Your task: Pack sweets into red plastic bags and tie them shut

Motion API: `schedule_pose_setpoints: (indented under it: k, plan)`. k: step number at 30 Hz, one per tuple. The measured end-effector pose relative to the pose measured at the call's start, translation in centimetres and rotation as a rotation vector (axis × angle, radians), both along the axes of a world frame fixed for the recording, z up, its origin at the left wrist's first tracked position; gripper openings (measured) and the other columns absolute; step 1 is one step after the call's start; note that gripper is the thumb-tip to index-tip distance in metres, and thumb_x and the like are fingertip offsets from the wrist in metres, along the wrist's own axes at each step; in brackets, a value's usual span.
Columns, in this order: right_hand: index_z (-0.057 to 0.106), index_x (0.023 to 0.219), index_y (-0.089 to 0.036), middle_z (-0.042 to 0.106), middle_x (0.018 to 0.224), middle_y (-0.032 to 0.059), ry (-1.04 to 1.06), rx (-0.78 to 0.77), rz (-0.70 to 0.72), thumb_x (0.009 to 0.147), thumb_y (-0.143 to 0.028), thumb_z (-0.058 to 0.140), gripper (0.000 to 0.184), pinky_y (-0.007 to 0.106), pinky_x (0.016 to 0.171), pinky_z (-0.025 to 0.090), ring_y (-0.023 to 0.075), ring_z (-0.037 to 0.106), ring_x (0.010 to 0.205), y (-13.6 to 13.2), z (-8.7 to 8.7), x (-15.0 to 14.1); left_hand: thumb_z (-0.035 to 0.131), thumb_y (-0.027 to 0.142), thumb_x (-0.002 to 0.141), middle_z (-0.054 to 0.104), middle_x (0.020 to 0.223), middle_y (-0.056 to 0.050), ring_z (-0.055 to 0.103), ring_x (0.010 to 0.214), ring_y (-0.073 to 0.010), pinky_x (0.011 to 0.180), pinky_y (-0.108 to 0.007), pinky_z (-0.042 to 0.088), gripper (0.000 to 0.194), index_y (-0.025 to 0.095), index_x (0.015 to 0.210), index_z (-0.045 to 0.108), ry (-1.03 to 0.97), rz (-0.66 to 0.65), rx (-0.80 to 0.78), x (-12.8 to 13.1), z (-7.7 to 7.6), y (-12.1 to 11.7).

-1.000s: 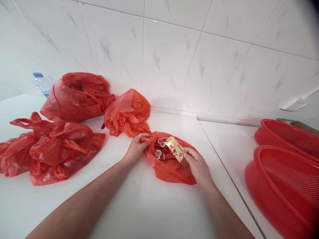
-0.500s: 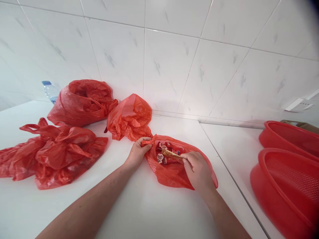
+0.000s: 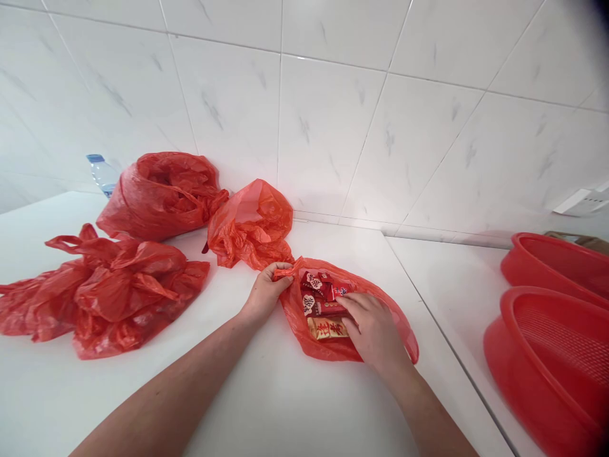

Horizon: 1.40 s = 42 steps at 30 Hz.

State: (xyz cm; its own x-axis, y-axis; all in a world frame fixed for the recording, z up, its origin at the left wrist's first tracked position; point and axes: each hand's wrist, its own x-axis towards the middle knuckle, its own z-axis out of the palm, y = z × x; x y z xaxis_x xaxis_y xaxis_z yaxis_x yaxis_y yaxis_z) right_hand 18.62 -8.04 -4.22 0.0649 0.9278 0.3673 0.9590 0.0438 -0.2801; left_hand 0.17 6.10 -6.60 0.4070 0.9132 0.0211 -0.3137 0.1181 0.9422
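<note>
A red plastic bag point(image 3: 295, 317) lies on its side on the white table, its mouth spread open. My left hand point(image 3: 267, 289) pinches the gathered edge of this bag at its left end. Inside it are several dark red packets point(image 3: 316, 285) with white lettering patches, a small bright red packet point(image 3: 339, 289) and a gold packet point(image 3: 328, 328) with red characters. Over the packets, my right hand point(image 3: 373, 324) reaches in from the right with fingers stretched out and apart. Its fingertips are at the red packets; the gold packet lies just below them, partly covered by the hand.
Three more red plastic bags, one crumpled point(image 3: 128, 285), one bulging point(image 3: 157, 197) and one smaller point(image 3: 252, 222), lie to the left. A clear bottle point(image 3: 101, 171) stands behind. Red plastic baskets point(image 3: 504, 355) are on the right, beyond a table seam. A tiled wall point(image 3: 333, 127) closes the back.
The gold packet has left my right hand and now lies flat at the near side inside the bag. My right fingers have opened over the red packets. My left hand keeps its hold.
</note>
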Motion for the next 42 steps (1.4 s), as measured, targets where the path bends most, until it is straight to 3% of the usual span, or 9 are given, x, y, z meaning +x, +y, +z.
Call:
schedule_pose_setpoints:
  k: [5,8,11,16,24,42]
  plan:
    - [0.062,0.108,-0.025,0.064,0.104,0.0055,-0.038,-0.143,-0.091,0.082,-0.02,0.051,0.028,0.043,0.082,0.044,0.0245,0.056,0.096,0.1,-0.5,0.1,0.074,0.032,0.068,0.071,0.083,-0.003,0.066,0.072,-0.0178,0.069,-0.03,0.05,0.03,0.018,0.092,0.062,-0.001,-0.001,0.012,0.0,-0.1,0.0]
    - [0.063,0.099,-0.026,0.064,0.097,0.0048,-0.005,-0.164,-0.111,0.082,-0.022,0.051,0.021,0.04,0.075,0.044,0.0236,0.056,0.091,0.1,-0.5,0.3,0.074,0.032,0.067,0.071,0.082,-0.003,0.066,0.071,-0.018,0.069,-0.03,0.05,0.03,0.019,0.091,0.063,-0.001,-0.001,0.012,0.0,-0.2,0.0]
    - [0.062,0.101,-0.026,0.063,0.1,0.0047,0.046,-0.139,-0.132,0.085,-0.022,0.046,0.023,0.04,0.076,0.044,0.0234,0.056,0.096,0.1,-0.4,0.4,0.074,0.033,0.066,0.071,0.082,-0.004,0.066,0.071,-0.018,0.069,-0.03,0.05,0.031,0.018,0.091,0.063,-0.001,-0.001,0.014,0.0,-0.1,0.0]
    - [0.057,0.114,-0.026,0.062,0.109,0.0045,0.279,-0.066,-0.121,0.089,-0.028,0.039,0.03,0.04,0.085,0.045,0.0219,0.055,0.104,0.0,-0.2,0.0,0.074,0.032,0.067,0.071,0.082,-0.004,0.066,0.07,-0.018,0.068,-0.03,0.05,0.03,0.018,0.091,0.062,0.003,-0.005,0.008,-0.1,0.0,-0.1]
    - [0.055,0.116,-0.03,0.061,0.118,0.0013,0.567,-0.109,-0.157,0.09,-0.034,0.037,0.032,0.039,0.089,0.046,0.0206,0.056,0.108,-0.1,0.3,-0.1,0.075,0.032,0.065,0.071,0.08,-0.003,0.065,0.068,-0.0171,0.067,-0.029,0.05,0.031,0.019,0.09,0.062,-0.006,-0.01,-0.003,0.0,0.0,0.0]
    - [0.058,0.115,-0.031,0.065,0.114,0.0002,0.56,-0.115,-0.167,0.091,-0.037,0.035,0.034,0.035,0.084,0.05,0.0198,0.06,0.103,-0.3,0.5,-0.2,0.075,0.032,0.066,0.071,0.08,-0.003,0.065,0.068,-0.0174,0.068,-0.03,0.05,0.03,0.019,0.089,0.062,-0.003,-0.01,-0.008,0.0,0.2,-0.1]
